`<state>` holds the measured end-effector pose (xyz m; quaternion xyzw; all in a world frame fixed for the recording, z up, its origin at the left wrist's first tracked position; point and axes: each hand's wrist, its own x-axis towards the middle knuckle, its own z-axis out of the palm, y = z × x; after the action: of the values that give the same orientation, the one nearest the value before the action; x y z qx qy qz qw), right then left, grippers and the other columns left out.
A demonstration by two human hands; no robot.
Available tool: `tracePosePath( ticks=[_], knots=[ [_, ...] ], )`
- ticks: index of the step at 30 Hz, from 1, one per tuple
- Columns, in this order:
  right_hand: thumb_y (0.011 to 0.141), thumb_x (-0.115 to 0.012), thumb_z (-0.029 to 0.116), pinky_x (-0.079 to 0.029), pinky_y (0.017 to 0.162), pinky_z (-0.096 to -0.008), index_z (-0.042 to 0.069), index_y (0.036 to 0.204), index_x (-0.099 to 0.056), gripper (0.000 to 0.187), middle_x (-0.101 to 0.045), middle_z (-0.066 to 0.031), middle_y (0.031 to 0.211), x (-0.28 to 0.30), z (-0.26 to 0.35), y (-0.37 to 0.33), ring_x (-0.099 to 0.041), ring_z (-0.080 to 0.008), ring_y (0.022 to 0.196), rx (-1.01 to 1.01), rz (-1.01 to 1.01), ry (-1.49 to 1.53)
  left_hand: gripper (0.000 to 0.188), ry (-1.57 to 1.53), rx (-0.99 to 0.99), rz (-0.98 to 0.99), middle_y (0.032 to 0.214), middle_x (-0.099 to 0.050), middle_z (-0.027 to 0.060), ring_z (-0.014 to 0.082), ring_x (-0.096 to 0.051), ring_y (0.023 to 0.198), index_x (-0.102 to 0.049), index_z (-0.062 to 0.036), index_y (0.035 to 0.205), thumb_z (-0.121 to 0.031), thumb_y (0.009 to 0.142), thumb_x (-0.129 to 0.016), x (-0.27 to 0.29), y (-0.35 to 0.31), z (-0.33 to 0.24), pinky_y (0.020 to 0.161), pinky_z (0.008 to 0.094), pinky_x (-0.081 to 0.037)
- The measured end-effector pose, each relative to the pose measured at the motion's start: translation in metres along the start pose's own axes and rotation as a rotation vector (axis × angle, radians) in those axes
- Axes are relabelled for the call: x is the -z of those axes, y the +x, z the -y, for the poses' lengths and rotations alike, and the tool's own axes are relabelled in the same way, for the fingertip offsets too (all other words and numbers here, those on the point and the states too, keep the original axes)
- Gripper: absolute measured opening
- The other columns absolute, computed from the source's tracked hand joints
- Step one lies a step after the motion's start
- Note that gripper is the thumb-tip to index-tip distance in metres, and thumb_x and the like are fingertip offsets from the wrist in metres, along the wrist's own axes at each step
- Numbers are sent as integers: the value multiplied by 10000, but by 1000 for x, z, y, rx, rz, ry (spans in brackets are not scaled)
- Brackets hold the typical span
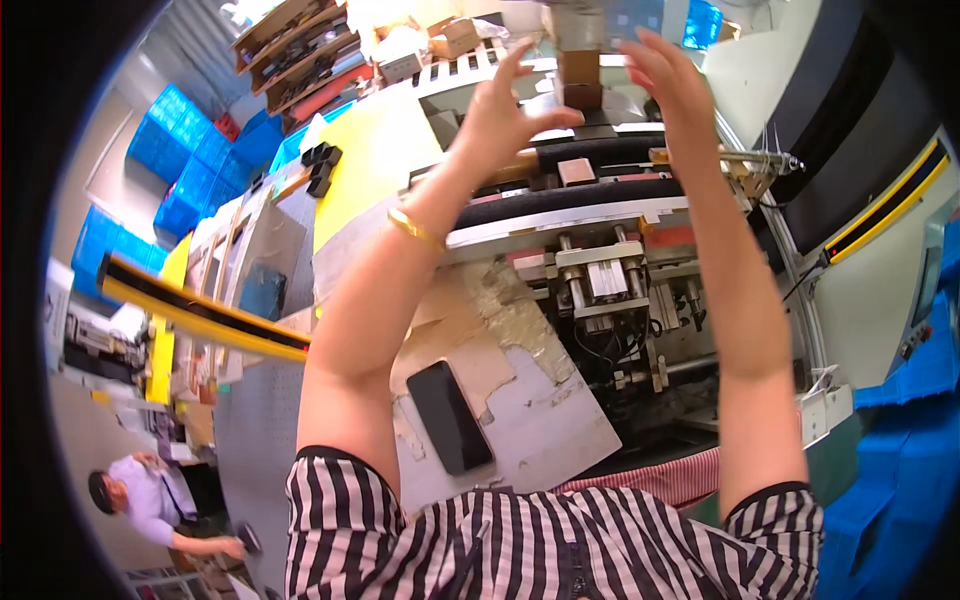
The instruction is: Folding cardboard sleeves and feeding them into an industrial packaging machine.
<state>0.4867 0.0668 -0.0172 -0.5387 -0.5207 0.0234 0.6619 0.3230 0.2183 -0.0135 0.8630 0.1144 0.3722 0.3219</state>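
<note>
Both my arms reach forward over a machine with black rollers (610, 196). My left hand (503, 112) is open, its thumb stretched toward a brown box-shaped block (580, 78) on the machine. On the other side of that block my right hand (672, 88) is raised, fingers apart and curved. I see nothing in either hand; whether a fingertip touches the block is hard to tell. Nearer to me, a small brownish-pink block (576, 172) sits between the rollers. The top of the machine above the brown block is cut off and blurred.
A black phone (450, 418) lies on a worn board (535, 430) at left front. Metal cylinders (603, 278) stand beside it. Yellow-and-black bars (205, 308) flank both sides. Left, a yellow sheet (370, 165) carries black pieces (320, 168). Another person (155, 490) works far left.
</note>
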Motion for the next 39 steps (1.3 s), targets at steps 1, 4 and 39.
tracePosePath(
  ticks=[1,4,39],
  knots=[
    [948,-622,274,-480,902,-300,38,1196,-605,343,-683,-100,1023,-13,31,-29,-631,-170,979,-93,-137,81,768,51,-29,14,1288,-565,160,216,-602,1070,-483,-67,1364,-250,720,-858,9,-28,-6,943,354,-486],
    [949,-594,163,-466,914,-296,-2,1144,-622,258,-684,-83,1062,-41,65,-155,-642,-179,977,-60,204,-82,746,10,-98,221,1322,-557,130,232,-585,1121,-474,-75,1386,-241,752,-830,46,-126,-16,963,363,-467],
    [744,-757,413,-303,1075,-470,-65,1429,-320,943,-466,-303,1350,-242,102,-336,-421,-435,1254,-208,451,-1012,117,975,1966,-511,922,-709,187,311,-689,785,-733,-41,902,-123,823,-706,394,-1138,-102,742,389,-549]
  ],
)
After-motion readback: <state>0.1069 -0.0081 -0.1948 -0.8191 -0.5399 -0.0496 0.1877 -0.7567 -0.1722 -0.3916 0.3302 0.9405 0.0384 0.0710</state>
